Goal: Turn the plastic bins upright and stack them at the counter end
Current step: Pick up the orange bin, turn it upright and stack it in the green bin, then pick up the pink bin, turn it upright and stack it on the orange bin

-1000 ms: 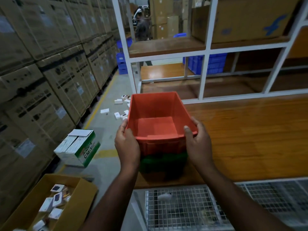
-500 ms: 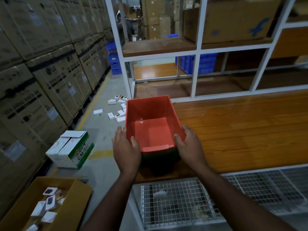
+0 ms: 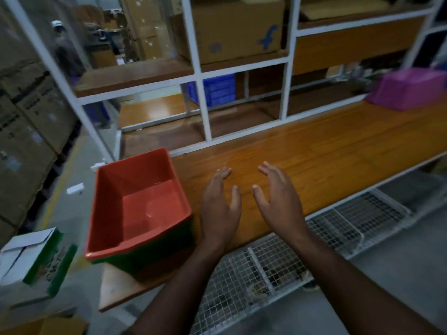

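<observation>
An upright orange bin (image 3: 142, 204) sits nested in a dark green bin (image 3: 154, 262) at the left end of the wooden counter (image 3: 326, 151). Both of my hands hover over the bare counter to the right of the stack, holding nothing. My left hand (image 3: 221, 204) is a short way from the orange bin's right wall, its fingers straight. My right hand (image 3: 278, 199) is beside it, fingers spread. A purple bin (image 3: 408, 89) lies upside down on the counter at the far right.
White shelving (image 3: 205, 107) with a cardboard box (image 3: 232, 27) rises behind the counter. A wire-mesh rack (image 3: 290, 257) runs below its front edge. Stacked cartons (image 3: 26, 112) line the left aisle, with a green-and-white box (image 3: 38, 259) on the floor. A person (image 3: 65, 52) stands far back.
Both hands have let go of the orange bin, now seated in the green one, and moved right over the counter. The view has swung right, showing the purple bin.
</observation>
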`<state>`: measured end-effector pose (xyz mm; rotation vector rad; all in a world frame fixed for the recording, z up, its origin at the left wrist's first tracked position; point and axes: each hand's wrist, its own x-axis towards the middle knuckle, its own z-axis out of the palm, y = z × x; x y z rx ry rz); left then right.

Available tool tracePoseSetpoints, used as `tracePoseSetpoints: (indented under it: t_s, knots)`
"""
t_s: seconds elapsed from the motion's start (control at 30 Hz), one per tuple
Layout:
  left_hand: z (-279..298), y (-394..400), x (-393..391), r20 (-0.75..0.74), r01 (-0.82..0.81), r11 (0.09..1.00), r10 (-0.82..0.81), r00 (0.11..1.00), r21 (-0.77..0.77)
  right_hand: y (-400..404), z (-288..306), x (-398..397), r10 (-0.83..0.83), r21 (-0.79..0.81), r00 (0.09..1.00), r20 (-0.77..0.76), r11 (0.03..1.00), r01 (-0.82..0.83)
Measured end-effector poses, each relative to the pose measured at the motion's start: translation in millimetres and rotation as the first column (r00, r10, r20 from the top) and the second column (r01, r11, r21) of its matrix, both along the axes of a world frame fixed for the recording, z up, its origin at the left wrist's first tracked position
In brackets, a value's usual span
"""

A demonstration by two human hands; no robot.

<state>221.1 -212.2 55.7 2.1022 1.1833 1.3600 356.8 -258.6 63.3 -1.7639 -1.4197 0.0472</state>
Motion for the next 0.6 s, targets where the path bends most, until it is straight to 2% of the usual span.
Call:
tracePoseSetpoints:
  t_s: [0.37,0.6]
  knots:
    - [-8,-10,238,-0.121,0.19,0.981,-0.192,0.974,-0.034,-57,-12,235,-0.191,-0.057,0.981,-0.007,0.98,0.191]
    - [-15,-24,373,-0.088,0.249,0.963,-0.258,0.962,-0.106,-80,-10,369,-0.287,-0.072,0.957,-0.04,0.956,0.284]
